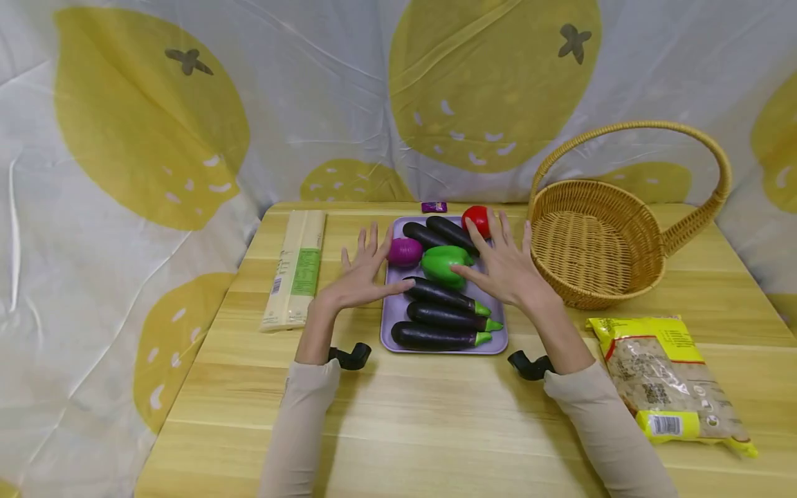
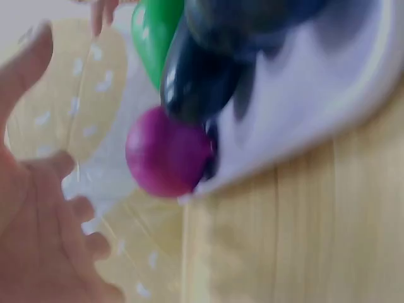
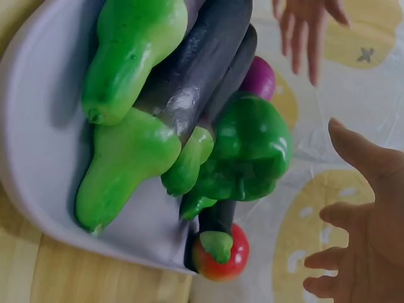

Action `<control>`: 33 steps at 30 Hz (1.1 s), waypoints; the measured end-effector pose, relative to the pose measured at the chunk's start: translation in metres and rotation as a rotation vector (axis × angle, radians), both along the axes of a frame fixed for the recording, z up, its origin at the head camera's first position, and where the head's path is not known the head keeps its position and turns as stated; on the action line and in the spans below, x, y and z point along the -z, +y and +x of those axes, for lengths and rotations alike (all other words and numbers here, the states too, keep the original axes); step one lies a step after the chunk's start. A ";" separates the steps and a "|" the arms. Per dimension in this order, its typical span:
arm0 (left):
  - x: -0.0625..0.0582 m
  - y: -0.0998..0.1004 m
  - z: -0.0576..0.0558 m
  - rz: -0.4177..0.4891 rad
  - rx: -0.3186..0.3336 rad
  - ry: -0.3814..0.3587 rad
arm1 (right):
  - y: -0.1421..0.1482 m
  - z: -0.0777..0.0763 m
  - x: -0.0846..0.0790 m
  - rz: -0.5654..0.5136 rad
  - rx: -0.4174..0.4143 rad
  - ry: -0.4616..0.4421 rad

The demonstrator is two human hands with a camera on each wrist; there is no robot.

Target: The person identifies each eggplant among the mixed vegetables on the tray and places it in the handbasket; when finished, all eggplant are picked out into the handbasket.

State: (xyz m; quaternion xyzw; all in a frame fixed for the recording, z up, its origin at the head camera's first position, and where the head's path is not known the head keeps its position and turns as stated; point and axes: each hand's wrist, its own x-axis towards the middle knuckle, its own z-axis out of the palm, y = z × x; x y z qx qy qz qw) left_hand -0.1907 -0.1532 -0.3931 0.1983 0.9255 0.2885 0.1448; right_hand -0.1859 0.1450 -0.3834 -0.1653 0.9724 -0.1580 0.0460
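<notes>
Both hands hover over a lilac tray [image 1: 394,344] of vegetables, fingers spread and holding nothing. My left hand [image 1: 363,272] is over the tray's left edge, close to a purple onion [image 1: 405,252]. Over the right side is my right hand [image 1: 506,266], its thumb overlapping a green bell pepper [image 1: 443,265] and its fingertips overlapping a red tomato [image 1: 476,220] in the head view. Three eggplants [image 1: 438,337] with green stem ends lie along the near side. Two more eggplants [image 1: 423,235] lie behind the pepper. The left wrist view [image 2: 165,151] is blurred.
A wicker basket [image 1: 598,256] with a tall handle stands right of the tray. In front of it lies a yellow-edged plastic bag [image 1: 669,380]. At left is a long pale packet [image 1: 295,270] with a green label. A small purple wrapper [image 1: 434,207] lies behind the tray.
</notes>
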 end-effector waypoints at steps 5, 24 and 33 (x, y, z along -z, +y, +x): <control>0.008 -0.025 0.006 0.010 0.069 -0.140 | 0.004 0.003 0.000 -0.010 0.000 -0.044; 0.027 -0.029 0.011 -0.138 0.084 -0.273 | 0.023 0.010 -0.002 -0.278 -0.091 -0.086; 0.026 -0.027 0.012 -0.162 0.082 -0.264 | 0.030 0.014 0.005 -0.525 -0.251 -0.270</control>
